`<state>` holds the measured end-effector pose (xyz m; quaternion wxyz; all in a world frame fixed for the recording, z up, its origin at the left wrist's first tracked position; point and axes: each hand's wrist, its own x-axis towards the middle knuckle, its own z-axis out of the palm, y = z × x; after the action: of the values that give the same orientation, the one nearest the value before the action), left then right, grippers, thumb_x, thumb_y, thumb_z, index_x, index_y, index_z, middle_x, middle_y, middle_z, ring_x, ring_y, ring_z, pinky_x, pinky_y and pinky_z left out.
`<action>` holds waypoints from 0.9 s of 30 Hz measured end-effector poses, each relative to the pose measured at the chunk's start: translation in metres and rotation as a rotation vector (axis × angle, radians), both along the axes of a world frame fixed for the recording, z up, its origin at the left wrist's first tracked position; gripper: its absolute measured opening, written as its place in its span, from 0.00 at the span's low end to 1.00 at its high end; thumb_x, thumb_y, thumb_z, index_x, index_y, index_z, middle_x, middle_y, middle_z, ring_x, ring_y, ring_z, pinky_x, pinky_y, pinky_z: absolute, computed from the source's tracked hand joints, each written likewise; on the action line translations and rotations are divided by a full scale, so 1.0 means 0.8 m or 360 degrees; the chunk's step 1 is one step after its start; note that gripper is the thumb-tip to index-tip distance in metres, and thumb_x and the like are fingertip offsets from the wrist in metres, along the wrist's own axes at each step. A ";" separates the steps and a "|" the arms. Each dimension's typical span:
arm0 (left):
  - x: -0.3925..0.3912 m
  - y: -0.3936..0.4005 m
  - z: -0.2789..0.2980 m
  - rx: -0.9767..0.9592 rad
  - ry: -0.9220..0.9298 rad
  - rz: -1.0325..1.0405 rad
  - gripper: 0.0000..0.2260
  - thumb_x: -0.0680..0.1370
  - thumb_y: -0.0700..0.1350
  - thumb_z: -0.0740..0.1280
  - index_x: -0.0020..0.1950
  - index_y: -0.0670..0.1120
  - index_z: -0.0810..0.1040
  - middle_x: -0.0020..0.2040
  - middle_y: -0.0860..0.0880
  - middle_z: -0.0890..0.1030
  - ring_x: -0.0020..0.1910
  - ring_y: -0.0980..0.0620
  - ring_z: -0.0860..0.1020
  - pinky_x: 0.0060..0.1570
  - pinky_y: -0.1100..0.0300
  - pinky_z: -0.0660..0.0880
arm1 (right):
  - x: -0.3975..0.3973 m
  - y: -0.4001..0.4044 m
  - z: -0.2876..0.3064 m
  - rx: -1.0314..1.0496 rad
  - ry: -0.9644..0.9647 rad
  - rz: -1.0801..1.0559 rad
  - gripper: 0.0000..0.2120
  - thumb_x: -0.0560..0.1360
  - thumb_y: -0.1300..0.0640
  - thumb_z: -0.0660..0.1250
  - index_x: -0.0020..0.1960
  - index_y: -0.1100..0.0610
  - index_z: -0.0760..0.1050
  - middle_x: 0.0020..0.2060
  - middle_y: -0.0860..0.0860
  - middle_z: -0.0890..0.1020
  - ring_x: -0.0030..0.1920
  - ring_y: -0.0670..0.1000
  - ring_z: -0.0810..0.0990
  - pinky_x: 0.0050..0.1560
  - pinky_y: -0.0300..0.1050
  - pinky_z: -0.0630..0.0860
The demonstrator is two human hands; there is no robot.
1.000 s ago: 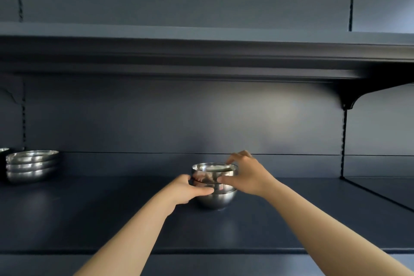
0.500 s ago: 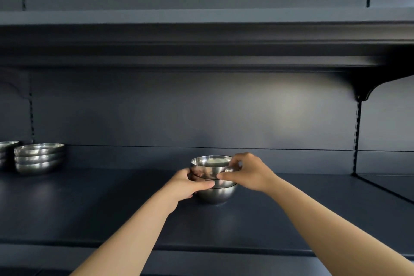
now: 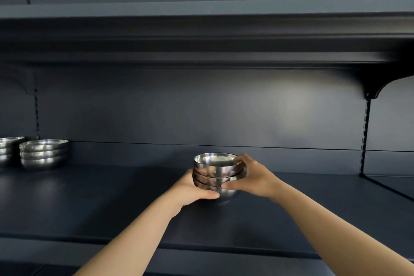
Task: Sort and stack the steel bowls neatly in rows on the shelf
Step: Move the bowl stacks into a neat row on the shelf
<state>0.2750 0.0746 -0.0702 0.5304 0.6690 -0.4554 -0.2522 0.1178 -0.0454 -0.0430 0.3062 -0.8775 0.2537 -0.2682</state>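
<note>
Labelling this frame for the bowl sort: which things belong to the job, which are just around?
In the job:
- stack of round steel bowls, gripped by left hand and right hand
- two stacks of shallower steel bowls at far left
- dark blue shelf under them

Just around:
- upper dark shelf
- black bracket

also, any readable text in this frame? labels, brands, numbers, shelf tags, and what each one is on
None: no text, label, brand, number or sign can be read in this view.
Held bowl stack: plain steel, only reflections.
Bowl stacks at far left: no marks that show.
Shelf and back panel: plain dark surfaces, no tags.
Left hand and right hand cover part of the held stack, so anything there is hidden.
</note>
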 end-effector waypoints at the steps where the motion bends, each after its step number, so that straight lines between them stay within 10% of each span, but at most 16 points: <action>1: 0.001 0.000 -0.001 -0.0022 -0.0016 -0.0013 0.20 0.64 0.37 0.78 0.47 0.55 0.75 0.38 0.62 0.83 0.38 0.68 0.80 0.35 0.75 0.72 | 0.001 0.000 -0.001 0.0013 -0.0027 0.0007 0.30 0.61 0.45 0.78 0.57 0.48 0.68 0.48 0.43 0.78 0.48 0.41 0.77 0.45 0.35 0.73; 12: 0.076 0.056 0.011 -0.0093 -0.0106 -0.0004 0.17 0.65 0.38 0.78 0.45 0.54 0.76 0.35 0.64 0.82 0.35 0.67 0.80 0.33 0.75 0.73 | 0.083 0.049 0.011 0.0074 -0.0141 0.0082 0.34 0.59 0.43 0.79 0.59 0.47 0.66 0.47 0.42 0.79 0.49 0.41 0.78 0.45 0.35 0.73; 19: 0.223 0.144 0.016 -0.0079 -0.0171 0.0050 0.17 0.64 0.39 0.78 0.46 0.55 0.77 0.38 0.60 0.84 0.40 0.64 0.81 0.46 0.66 0.76 | 0.236 0.129 0.007 0.0089 -0.0172 0.0128 0.36 0.59 0.43 0.78 0.62 0.49 0.67 0.49 0.42 0.79 0.51 0.43 0.78 0.49 0.38 0.74; 27: 0.413 0.230 0.020 -0.0028 -0.0240 0.0052 0.19 0.63 0.40 0.79 0.47 0.55 0.76 0.39 0.61 0.83 0.43 0.64 0.81 0.39 0.73 0.72 | 0.421 0.216 -0.002 0.0156 -0.0234 0.0118 0.38 0.59 0.43 0.78 0.64 0.50 0.66 0.52 0.43 0.78 0.54 0.44 0.77 0.56 0.44 0.76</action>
<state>0.6055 0.2583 -0.0544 0.5046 0.6887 -0.4855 -0.1884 0.4544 0.1276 -0.0448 0.3763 -0.8481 0.2109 -0.3076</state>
